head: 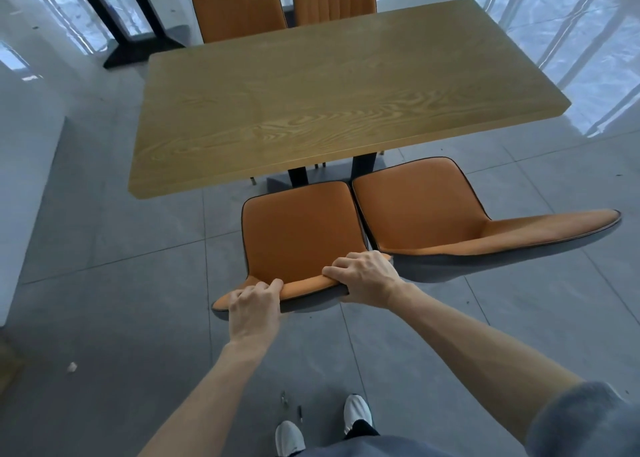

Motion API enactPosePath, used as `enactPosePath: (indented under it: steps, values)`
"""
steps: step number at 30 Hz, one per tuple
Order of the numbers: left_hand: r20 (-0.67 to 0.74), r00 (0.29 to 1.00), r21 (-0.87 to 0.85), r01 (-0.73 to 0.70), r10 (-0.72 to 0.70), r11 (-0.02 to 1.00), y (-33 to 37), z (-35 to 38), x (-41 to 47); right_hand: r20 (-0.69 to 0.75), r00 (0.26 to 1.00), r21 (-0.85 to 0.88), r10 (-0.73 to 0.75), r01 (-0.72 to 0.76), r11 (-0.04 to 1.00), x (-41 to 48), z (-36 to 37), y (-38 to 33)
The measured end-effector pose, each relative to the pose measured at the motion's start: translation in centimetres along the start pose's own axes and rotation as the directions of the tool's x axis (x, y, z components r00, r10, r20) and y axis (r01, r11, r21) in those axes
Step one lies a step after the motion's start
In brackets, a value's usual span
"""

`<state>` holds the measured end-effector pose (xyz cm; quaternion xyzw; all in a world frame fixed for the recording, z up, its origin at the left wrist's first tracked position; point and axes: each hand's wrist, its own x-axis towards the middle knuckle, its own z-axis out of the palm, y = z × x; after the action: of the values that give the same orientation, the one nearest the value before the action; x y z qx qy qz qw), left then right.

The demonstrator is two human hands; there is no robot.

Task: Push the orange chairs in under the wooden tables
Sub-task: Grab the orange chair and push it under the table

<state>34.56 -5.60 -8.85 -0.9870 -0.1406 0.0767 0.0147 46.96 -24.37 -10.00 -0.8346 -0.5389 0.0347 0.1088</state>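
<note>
Both hands clasp the top edge of the near orange chair's backrest — left grip at its left end, right grip at its right. The chair stands on the grey floor at the counter's near edge, seat not yet under it — a second orange chair touches its right side.

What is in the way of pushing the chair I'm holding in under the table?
Nothing visible on the floor blocks it. Both hands, left hand and right hand, grip the near-left chair by its backrest, facing the wooden table. Its right edge sits against the neighbouring chair, and the black table legs stand just ahead.
</note>
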Motion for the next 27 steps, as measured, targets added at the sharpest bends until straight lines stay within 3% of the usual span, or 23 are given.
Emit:
enactPosePath:
  steps: [13, 22, 27]
  values:
    - [0.040, 0.997, 0.007, 0.065, -0.065, 0.998, 1.1, -0.3, -0.3, -0.014, 1.000, 0.025, -0.017, 0.018, 1.000, -0.7, -0.2, 0.4]
    - [0.058, 0.998, -0.018, 0.027, -0.026, 0.999, 1.7, 1.1, -0.4, -0.034, 0.999, 0.001, 0.031, -0.031, 1.000, -1.3, 0.3, 0.8]
    - [0.035, 0.999, -0.019, -0.028, 0.029, 0.999, 1.6, -0.3, -0.8, 0.066, 0.992, 0.022, 0.109, -0.111, 0.994, -1.4, -0.4, 0.1]
